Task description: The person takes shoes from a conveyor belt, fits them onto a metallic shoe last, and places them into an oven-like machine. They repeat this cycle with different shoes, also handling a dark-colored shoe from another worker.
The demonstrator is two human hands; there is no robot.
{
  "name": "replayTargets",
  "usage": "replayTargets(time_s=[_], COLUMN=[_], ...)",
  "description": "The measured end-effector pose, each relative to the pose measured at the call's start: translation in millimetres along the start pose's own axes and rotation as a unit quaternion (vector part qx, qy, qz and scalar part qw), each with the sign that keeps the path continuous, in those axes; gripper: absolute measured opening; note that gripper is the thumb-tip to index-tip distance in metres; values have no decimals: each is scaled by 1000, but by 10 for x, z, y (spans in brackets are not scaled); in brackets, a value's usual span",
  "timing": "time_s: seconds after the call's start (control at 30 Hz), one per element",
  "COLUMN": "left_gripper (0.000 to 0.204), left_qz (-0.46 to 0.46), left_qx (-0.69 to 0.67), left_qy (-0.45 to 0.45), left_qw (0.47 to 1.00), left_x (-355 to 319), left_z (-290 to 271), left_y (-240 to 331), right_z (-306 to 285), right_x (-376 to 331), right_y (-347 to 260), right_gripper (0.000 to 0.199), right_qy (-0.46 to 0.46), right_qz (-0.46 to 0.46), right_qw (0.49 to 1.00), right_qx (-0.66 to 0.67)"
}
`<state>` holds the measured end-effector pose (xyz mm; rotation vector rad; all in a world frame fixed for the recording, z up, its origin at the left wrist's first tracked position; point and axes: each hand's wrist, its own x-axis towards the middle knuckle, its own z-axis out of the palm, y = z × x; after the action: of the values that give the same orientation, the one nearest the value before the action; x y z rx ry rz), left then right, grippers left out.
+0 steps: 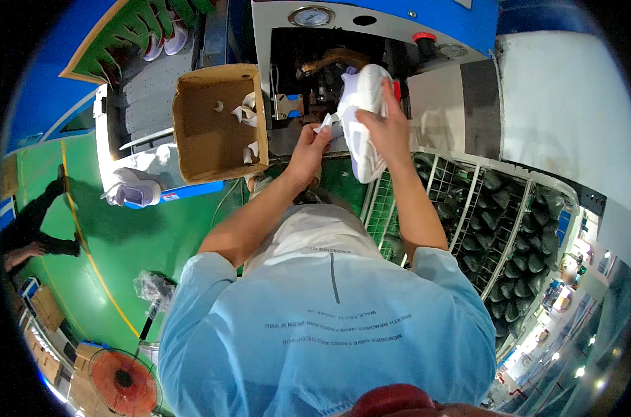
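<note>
A white shoe with pale lilac parts (pixel 363 97) is in my right hand (pixel 390 130), its sole turned toward me and one end pointing up. The fingers and thumb are wrapped round its right side, in front of the machine's dark opening. My left hand (pixel 307 154) is closed in a pinch on a small white scrap (pixel 324 124), just left of the shoe. Whether the scrap still touches the shoe I cannot tell. Left of that hand stands a brown cardboard box (pixel 208 139) with several crumpled white scraps (pixel 245 111) inside.
The machine (pixel 371 47) has a round gauge (pixel 311 17) and a red button (pixel 423 37). Another white-lilac shoe (pixel 133 189) rests left of the box; more shoes (pixel 175 36) lie on a conveyor. Dark shoe lasts (pixel 517 271) fill a rack at right. A red fan (pixel 124 379) stands lower left.
</note>
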<state>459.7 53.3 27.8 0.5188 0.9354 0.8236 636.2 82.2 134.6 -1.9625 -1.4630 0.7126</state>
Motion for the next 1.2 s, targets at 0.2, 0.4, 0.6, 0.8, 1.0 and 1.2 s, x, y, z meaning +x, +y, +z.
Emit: replayTargets(time_s=[0.2, 0.4, 0.6, 0.8, 1.0, 1.2], left_gripper=[29, 29, 33, 86, 97, 52], left_qz=[-92, -136, -138, 60, 73, 11], left_qx=[-187, -137, 22, 578, 485, 542], left_qy=[-43, -14, 24, 210, -10, -119], left_qw=[977, 981, 990, 786, 871, 832], left_x=[319, 205, -255, -565, -801, -972], left_z=[-120, -126, -605, -1137, -318, 328], left_y=[-379, 78, 586, 1196, 1124, 1114], right_z=[240, 35, 122, 282, 200, 110], right_x=[81, 387, -148, -589, -933, -876], right_y=[-387, -399, 162, 1030, 493, 887], right_gripper=[93, 96, 92, 68, 50, 65], right_qy=[-20, -97, -64, -151, -115, -123], right_qz=[-1, 78, 17, 198, 336, 278], right_qw=[956, 982, 994, 807, 653, 674], right_qx=[-293, -143, 87, 535, 669, 674])
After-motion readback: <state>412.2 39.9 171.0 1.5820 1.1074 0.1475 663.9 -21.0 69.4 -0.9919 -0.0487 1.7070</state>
